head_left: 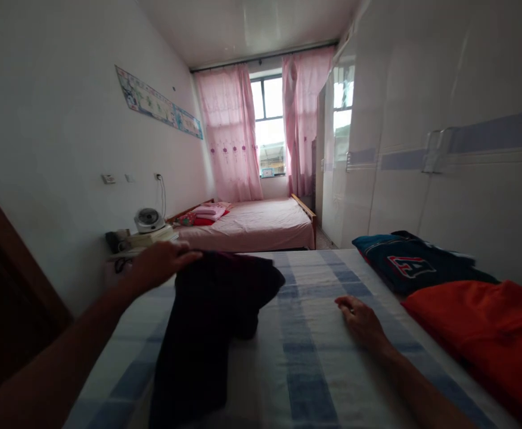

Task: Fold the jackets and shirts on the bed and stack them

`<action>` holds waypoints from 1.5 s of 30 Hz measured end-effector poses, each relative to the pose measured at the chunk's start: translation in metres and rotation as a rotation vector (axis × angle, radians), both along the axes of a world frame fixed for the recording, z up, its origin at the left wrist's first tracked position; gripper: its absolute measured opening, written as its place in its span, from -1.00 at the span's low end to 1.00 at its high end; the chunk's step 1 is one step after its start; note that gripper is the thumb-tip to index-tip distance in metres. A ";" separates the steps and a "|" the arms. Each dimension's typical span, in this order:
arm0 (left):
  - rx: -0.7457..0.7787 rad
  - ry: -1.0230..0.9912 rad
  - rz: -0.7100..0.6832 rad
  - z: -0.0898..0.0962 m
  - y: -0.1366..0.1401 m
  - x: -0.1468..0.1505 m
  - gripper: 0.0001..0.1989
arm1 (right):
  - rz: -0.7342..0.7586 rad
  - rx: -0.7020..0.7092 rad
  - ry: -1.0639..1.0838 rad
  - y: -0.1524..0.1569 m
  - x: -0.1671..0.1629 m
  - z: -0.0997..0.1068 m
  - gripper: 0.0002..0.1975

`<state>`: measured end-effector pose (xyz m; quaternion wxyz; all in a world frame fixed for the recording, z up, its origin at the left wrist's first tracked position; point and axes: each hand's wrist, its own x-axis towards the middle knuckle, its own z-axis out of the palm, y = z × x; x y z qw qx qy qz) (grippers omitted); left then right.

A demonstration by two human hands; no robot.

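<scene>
A black garment (202, 316) lies loosely bunched on a blue-and-white checked sheet (305, 345). Its exact kind is hard to tell in the dim light. At its upper left corner my left hand (171, 257) pinches the cloth between thumb and fingers. To the right of the garment, apart from it, my right hand (360, 319) hovers over or rests on the sheet with its fingers curled together and nothing visible in them. Nearest to that hand on the right lie a folded orange garment (479, 322) and, behind it, a dark blue garment (404, 259) with a letter A.
Beyond the sheet stands a second bed (265, 223) with pink bedding and a folded pile (207, 213). A small fan (149, 219) sits on a cabinet at the left. White wardrobe doors (399, 119) line the right side. Pink curtains (229, 131) flank the window.
</scene>
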<state>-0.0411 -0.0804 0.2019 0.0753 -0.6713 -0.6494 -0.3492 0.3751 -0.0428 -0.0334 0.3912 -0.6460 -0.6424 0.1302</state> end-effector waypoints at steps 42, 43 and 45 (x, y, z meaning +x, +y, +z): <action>-0.277 0.573 0.314 -0.123 -0.014 -0.079 -0.67 | 0.031 -0.016 -0.090 0.002 0.003 -0.001 -0.66; -0.314 0.578 0.286 -0.140 -0.013 -0.078 -0.67 | 0.027 -0.018 -0.098 0.000 0.002 -0.001 -0.67; -0.358 0.592 0.247 -0.162 -0.010 -0.078 -0.72 | 0.013 -0.026 -0.116 -0.004 -0.002 0.003 -0.68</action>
